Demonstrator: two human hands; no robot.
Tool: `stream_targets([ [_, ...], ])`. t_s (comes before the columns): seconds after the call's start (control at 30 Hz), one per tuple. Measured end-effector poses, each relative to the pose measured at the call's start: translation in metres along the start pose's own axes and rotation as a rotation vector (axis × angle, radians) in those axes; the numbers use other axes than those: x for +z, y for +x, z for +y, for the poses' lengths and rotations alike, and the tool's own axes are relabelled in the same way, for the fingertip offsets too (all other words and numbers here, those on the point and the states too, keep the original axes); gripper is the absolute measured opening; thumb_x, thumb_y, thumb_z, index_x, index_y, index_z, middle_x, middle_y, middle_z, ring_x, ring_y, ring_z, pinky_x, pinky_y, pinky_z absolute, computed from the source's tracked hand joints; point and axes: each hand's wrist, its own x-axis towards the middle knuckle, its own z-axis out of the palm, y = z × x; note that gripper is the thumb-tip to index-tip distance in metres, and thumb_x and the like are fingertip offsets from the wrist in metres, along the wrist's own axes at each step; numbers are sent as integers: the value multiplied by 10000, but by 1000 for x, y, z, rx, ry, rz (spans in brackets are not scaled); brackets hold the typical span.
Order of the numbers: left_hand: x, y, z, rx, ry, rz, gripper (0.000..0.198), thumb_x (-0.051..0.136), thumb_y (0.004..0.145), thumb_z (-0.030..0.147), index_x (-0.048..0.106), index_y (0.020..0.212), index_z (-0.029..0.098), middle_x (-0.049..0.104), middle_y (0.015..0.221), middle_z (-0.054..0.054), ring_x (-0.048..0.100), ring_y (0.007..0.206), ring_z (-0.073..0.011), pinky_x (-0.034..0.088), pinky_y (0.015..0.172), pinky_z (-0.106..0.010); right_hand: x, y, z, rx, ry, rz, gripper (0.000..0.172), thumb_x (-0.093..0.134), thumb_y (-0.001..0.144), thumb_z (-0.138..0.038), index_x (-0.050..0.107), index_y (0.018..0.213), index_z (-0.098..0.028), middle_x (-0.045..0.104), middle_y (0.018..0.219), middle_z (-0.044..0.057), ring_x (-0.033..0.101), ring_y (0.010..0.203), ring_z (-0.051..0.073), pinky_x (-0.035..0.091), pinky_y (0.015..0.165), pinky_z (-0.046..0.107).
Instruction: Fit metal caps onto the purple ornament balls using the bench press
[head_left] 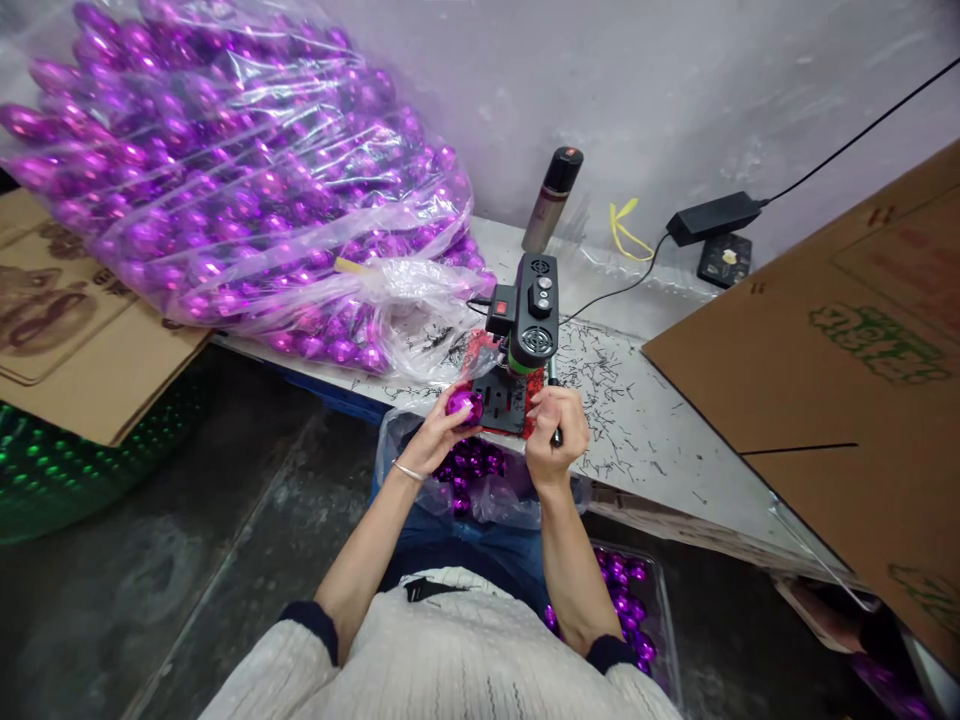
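Note:
My left hand (pixel 441 432) is closed round a shiny purple ball (pixel 464 406), at the left edge of a small black bench machine (pixel 537 310). The machine has vents, knobs and a red switch on top, and a slotted black base plate (pixel 496 398) on a red base. My right hand (pixel 556 430) is wrapped round a lever handle (pixel 556 438) on the machine's right side, most of it hidden by the fingers. Under my hands, a clear plastic bag (pixel 517 502) on my lap holds more purple balls (pixel 471 460).
A large clear sack of purple balls (pixel 285 190) fills the back left. Behind the machine stand a spray can (pixel 553 200) and a power adapter (pixel 714 218). Thin dark scraps (pixel 622 400) litter the table. Cardboard boxes (pixel 847 360) flank it; a tub of balls (pixel 626 600) sits lower right.

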Motion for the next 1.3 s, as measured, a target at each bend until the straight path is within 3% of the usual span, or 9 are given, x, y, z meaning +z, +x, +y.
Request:
stream_targets([
  [0.1,1,7,0,25,46,13,636,773,849,418,497,1417,338,623,1374,-62,694,1134,-227,626,943,-444,0,-1,0,4,-10,-8,274,460,983,-141,547,739,-228,622,731,2,617,707,143,472,670,307],
  [0.3,-1,34,-19,248,353,182,694,888,716,435,550,1279,209,708,1190,-88,703,1091,-222,554,1022,-392,0,-3,3,0,3,-7,270,453,975,-126,553,746,-229,614,720,-1,616,708,145,476,667,305],
  [0.43,0,50,-31,383,627,167,684,889,731,453,596,1295,201,717,1204,-105,711,1079,-259,550,1008,-418,0,-3,3,-5,-4,-15,256,456,975,-143,563,760,-230,624,729,5,627,718,154,482,667,311],
  [0.57,1,60,-35,531,871,141,674,862,778,461,601,1336,185,696,1279,-153,665,1204,-320,508,1070,-479,0,-3,3,-20,-12,-17,246,459,979,-146,555,768,-231,621,736,3,623,716,147,480,664,302],
  [0.7,3,67,-34,656,1051,63,642,808,840,457,580,1374,183,659,1331,-170,625,1257,-329,484,1093,-503,0,-3,2,-29,-1,-14,238,466,975,-133,557,778,-231,627,744,4,625,721,146,482,664,296],
  [0.87,7,72,-39,662,1153,64,646,807,841,437,584,1401,203,649,1316,-155,613,1227,-330,474,1081,-509,0,-4,2,-24,-9,-12,230,466,972,-136,575,793,-231,645,756,9,640,726,155,493,672,307],
  [1.3,4,76,-46,628,1074,50,676,797,835,522,596,1402,213,631,1374,-156,588,1306,-331,454,1106,-486,4,-18,12,-17,23,10,217,455,985,-152,548,805,-228,618,773,1,629,715,132,491,649,279],
])
